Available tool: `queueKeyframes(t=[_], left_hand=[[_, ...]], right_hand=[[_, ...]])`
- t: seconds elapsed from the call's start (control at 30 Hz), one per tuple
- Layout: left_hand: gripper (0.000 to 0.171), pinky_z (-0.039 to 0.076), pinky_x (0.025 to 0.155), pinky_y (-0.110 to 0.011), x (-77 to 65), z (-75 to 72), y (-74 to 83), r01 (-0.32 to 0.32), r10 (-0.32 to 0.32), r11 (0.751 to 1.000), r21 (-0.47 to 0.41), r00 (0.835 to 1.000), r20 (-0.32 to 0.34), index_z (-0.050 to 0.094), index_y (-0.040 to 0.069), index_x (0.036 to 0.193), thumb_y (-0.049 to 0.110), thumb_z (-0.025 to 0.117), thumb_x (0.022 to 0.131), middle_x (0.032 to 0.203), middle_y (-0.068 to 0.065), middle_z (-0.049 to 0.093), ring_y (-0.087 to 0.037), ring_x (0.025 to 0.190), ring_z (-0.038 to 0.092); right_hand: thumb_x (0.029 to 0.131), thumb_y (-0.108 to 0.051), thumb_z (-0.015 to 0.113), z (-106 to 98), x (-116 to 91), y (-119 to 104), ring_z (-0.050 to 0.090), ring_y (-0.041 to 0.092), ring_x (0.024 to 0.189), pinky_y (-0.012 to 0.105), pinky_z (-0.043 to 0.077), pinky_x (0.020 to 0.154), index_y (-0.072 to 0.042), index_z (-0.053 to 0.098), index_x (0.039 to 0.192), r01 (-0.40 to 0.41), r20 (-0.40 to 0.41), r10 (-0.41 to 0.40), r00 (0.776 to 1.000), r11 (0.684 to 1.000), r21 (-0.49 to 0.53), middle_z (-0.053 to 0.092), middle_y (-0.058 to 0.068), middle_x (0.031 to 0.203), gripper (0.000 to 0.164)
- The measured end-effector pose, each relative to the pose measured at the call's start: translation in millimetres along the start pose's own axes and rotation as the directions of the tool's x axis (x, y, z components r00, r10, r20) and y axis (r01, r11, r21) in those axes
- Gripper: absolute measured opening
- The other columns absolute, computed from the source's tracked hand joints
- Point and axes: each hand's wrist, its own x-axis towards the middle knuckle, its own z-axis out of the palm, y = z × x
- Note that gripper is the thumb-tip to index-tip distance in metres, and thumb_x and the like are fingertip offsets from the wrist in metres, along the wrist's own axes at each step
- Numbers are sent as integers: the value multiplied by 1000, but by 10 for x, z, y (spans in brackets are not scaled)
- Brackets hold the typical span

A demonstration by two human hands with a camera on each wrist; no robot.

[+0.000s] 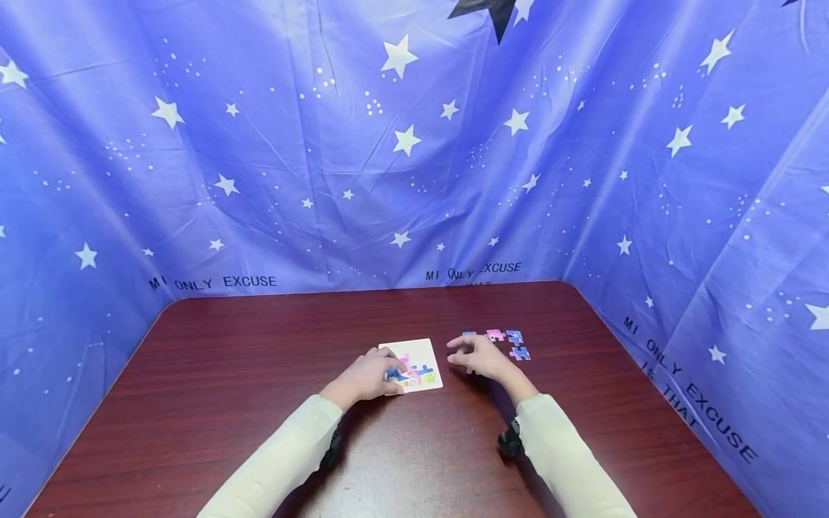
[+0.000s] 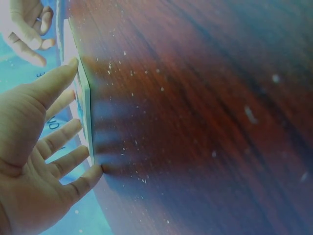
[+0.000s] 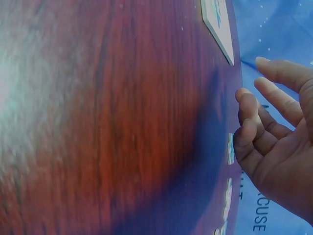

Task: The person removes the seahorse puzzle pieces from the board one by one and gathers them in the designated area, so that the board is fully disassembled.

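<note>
A flat white puzzle board [image 1: 422, 352] lies on the table, with pink, blue and green pieces or printing on its lower part. My left hand [image 1: 370, 375] rests on the board's left side. In the left wrist view the left thumb [image 2: 61, 81] and spread fingers touch the board's edge [image 2: 88, 105] and face. Between the board and several loose puzzle pieces [image 1: 514, 337] hovers my right hand [image 1: 479, 355], fingers loosely bent, holding nothing visible. One blue piece [image 1: 469, 333] is partly hidden behind that hand.
The dark red wooden table [image 1: 259, 338] extends around both hands. Blue curtains [image 1: 337, 158] with white stars and printed words hang along its back and sides. Each wrist bears a small black device [image 1: 510, 439].
</note>
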Motion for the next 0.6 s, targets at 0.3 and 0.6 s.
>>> queueKeyframes(t=[0.3,0.6], left_hand=[[36,44,86,-46,12,-3,-6,2,-2,1000,17,1000,2,68,18,110,32,74,78,114,-5,58,-26,103,51],[35,43,86,-48,24,2,-8,12,-12,1000,-4,1000,14,68,16,110,31,74,79,115,-6,57,-27,104,51]], right_hand=[[84,-12,67,110,15,-93,50,13,52,26,42,48,-1,63,112,49,54,-50,997,999,5,59,5,74,31],[83,-8,66,199,25,-195,49,15,52,31,46,52,3,62,110,72,104,-76,992,996,47,57,6,73,29]])
